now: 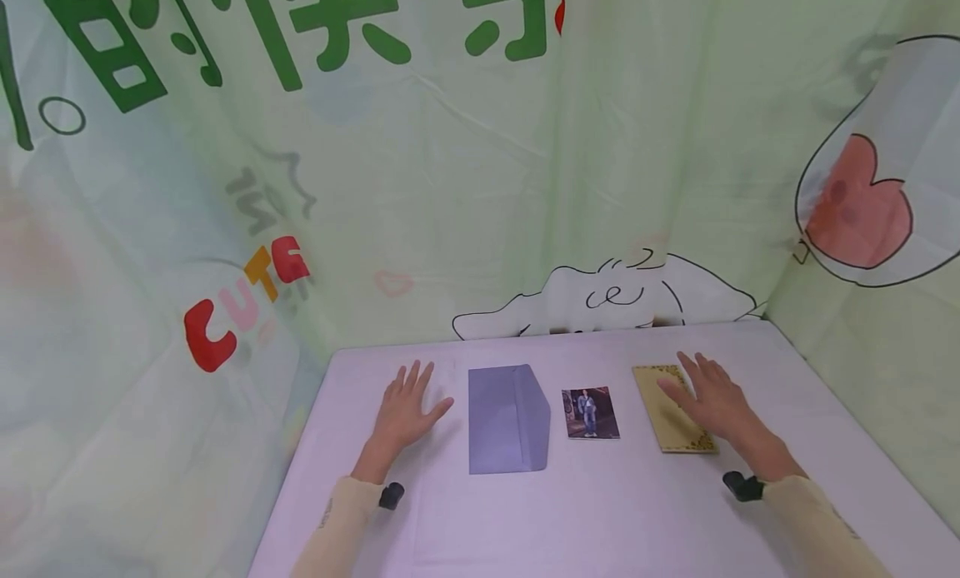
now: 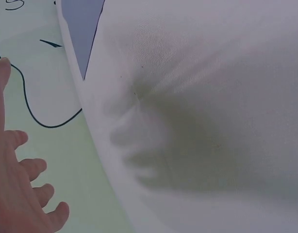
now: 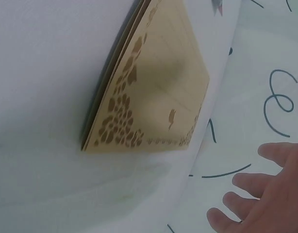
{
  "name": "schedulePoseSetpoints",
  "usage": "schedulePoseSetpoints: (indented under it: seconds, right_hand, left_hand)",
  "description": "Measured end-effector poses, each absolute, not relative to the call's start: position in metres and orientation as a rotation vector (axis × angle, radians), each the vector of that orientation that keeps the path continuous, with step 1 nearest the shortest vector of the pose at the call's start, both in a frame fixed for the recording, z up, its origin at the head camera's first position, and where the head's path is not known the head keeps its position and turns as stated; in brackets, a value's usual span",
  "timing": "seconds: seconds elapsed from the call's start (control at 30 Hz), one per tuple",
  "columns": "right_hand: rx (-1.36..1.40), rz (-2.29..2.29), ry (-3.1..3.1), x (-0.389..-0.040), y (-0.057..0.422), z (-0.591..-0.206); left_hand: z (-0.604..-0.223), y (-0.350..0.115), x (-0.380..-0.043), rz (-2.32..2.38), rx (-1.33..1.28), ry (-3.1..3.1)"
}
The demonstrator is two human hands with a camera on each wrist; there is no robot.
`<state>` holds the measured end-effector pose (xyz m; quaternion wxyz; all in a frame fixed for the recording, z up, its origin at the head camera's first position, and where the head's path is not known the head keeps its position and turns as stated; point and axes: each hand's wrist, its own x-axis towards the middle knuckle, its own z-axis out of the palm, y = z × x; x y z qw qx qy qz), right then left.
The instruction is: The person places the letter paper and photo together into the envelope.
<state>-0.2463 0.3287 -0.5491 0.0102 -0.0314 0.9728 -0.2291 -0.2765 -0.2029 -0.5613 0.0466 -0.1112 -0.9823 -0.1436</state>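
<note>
On the table, left of centre in the head view, lies a blue-grey envelope [image 1: 493, 420] with its pointed flap unfolded to the right. Beside it is a small photo [image 1: 591, 413] of a standing person. Farther right lies a tan folded card [image 1: 663, 411] with brown patterned corners; the right wrist view shows the card [image 3: 158, 97] and its layered edge. My left hand [image 1: 405, 410] hovers left of the envelope, fingers spread, holding nothing. Above the card's right part is my right hand [image 1: 716, 399], fingers extended and empty, hiding some of it. The left wrist view catches my left hand [image 2: 18, 179] above its shadow.
A pale cloth covers the table [image 1: 600, 511]. Behind and beside it hangs a light green printed curtain [image 1: 465, 186] with cartoon drawings and lettering. Dark wrist devices show at both cuffs, the left device [image 1: 392, 495] and the right device [image 1: 742, 485].
</note>
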Motion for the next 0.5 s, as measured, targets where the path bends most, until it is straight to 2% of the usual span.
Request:
schedulePoseSetpoints:
  seconds: [0.5]
  right_hand:
    - [-0.084, -0.749, 2.989, -0.257, 0.294, -0.552]
  left_hand:
    - [-0.563, -0.178, -0.275, -0.435, -0.422, -2.989]
